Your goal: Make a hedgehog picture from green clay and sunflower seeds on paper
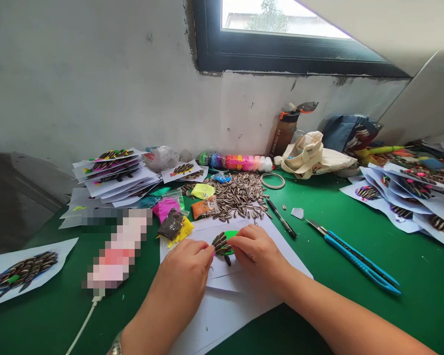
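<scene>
Setting sunflower seeds (220,242) into green clay (231,233) on white paper (219,282) is seemingly being done; fingers of left hand (185,268) and right hand (258,251) are pinched, any grip being hidden; next, gentle pressing is called for.

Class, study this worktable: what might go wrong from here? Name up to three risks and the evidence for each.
1. Both the left hand and right hand have fingertips at the small seed cluster, so a clumsy press might shift its seeds.
2. The blue cutter lies uncased to the right; a careless reach could nick a finger.
3. Loose seeds are heaped behind the hands and might scatter if bumped.
</scene>
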